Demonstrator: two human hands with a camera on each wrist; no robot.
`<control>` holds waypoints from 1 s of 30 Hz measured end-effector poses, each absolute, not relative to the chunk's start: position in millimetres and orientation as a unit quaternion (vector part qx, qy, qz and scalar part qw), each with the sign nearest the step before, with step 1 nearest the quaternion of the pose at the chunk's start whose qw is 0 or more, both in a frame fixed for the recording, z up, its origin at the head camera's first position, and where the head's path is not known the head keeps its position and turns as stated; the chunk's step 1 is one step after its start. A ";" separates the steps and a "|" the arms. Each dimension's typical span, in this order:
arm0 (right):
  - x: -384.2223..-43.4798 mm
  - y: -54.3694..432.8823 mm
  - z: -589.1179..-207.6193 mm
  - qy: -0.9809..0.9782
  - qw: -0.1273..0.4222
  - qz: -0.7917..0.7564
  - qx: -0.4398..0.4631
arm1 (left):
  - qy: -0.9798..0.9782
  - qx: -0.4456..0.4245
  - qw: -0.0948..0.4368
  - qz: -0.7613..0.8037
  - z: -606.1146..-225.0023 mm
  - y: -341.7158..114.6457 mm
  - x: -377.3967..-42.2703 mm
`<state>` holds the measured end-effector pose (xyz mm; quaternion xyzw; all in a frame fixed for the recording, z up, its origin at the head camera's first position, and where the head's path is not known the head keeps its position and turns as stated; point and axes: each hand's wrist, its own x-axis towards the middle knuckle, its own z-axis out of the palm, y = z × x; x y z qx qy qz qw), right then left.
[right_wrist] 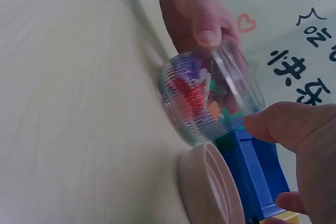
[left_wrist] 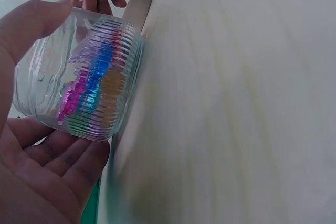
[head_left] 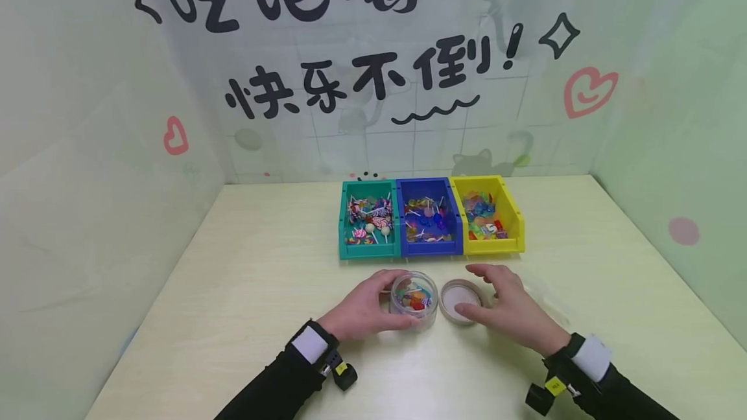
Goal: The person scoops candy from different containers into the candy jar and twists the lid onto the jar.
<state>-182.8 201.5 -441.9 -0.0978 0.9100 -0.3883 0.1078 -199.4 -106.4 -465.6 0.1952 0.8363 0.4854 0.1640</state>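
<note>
A clear ribbed jar [head_left: 428, 321] stands on the table with colourful candies [head_left: 414, 298] inside. My left hand [head_left: 366, 311] holds it by the sides, thumb at the near side and fingers on the far side. Its lid-like pale round cap [head_left: 460, 300] lies just to the right of the jar, hollow side up. Over this lid hovers my right hand [head_left: 513, 308], thumb and fingers spread apart around it. Whether the right thumb touches the lid I cannot tell. The left wrist view shows pink, blue and orange pieces through the jar wall [left_wrist: 39, 85].
Behind the jar, three joined bins stand in a row: green [head_left: 369, 251], blue [head_left: 432, 249] and yellow [head_left: 495, 247]. Lollipops and small colourful candies lie in them. A faint transparent thing [head_left: 548, 300] lies right of the lid. Printed walls enclose the table [head_left: 262, 238].
</note>
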 end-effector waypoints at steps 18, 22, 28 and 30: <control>-175.4 188.4 -468.3 0.934 0.074 -0.334 -0.106 | 0.836 0.189 0.167 0.487 -464.6 -105.3 -196.6; -172.9 189.7 -462.1 0.917 0.084 -0.376 -0.098 | 0.837 0.180 0.173 0.486 -464.9 -104.9 -196.1; -168.7 190.3 -448.2 0.903 0.070 -0.406 -0.123 | 0.836 0.186 0.169 0.488 -465.6 -105.4 -197.1; -167.4 190.4 -444.5 0.902 0.052 -0.406 -0.135 | 0.835 0.189 0.167 0.488 -465.8 -105.6 -197.4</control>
